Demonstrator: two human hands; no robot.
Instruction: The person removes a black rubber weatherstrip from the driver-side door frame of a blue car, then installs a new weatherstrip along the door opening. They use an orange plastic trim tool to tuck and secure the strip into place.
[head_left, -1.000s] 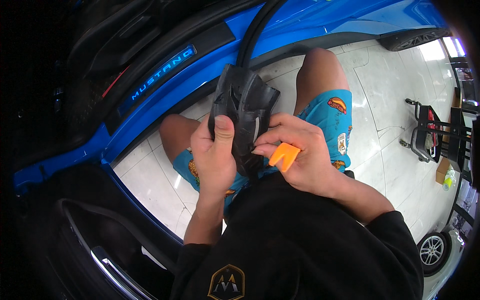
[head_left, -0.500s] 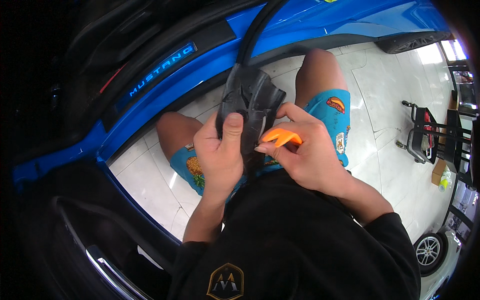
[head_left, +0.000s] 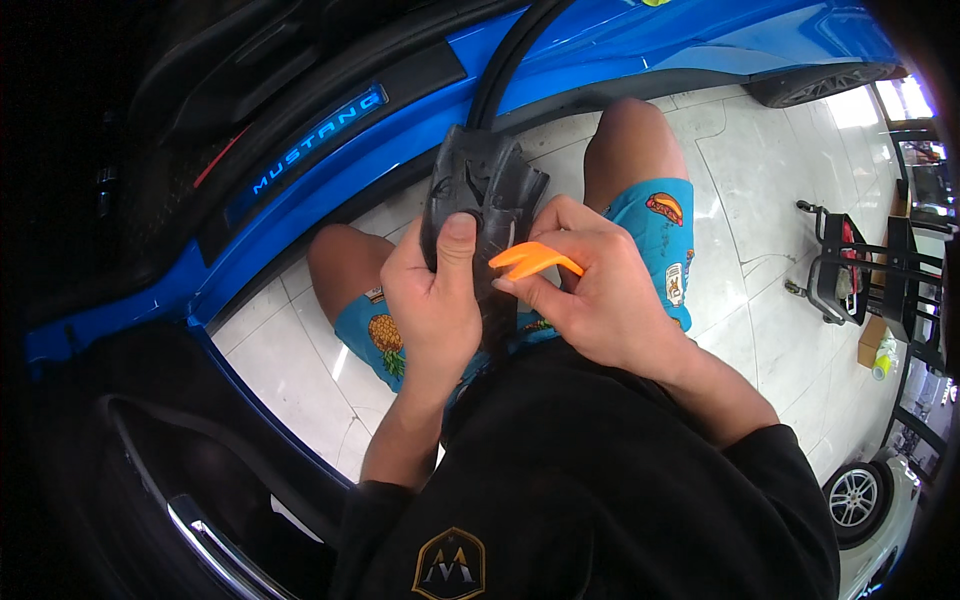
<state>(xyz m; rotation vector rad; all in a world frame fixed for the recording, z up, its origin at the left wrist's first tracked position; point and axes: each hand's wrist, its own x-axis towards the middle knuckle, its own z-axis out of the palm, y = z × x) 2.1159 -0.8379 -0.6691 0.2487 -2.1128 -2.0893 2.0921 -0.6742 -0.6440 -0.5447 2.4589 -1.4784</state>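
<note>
A black moulded trim piece (head_left: 476, 165), scuffed and curved, stands between my knees. My left hand (head_left: 432, 305) is closed round its left side, the thumb pressed on its front face. My right hand (head_left: 610, 285) pinches an orange pry tool (head_left: 538, 260) with a forked end. The fork points left, at the front of the trim piece; I cannot tell whether it touches. Two black rubber strips (head_left: 497, 85) run up from the top of the piece toward the car. The lower end of the piece is hidden by my hands and shirt.
The blue car's door sill (head_left: 330, 165), with a lit plate, crosses the upper left. An open door panel (head_left: 150, 430) lies at lower left. On the right are a wheeled cart (head_left: 840, 265), a cardboard box (head_left: 873, 340) and a white car's wheel (head_left: 853, 497). Pale tiles (head_left: 740, 300) cover the floor.
The orange pry tool has shifted left and slightly up across the trim piece, its fork turned more to the left. My left hand keeps its hold, and the piece has tilted slightly.
</note>
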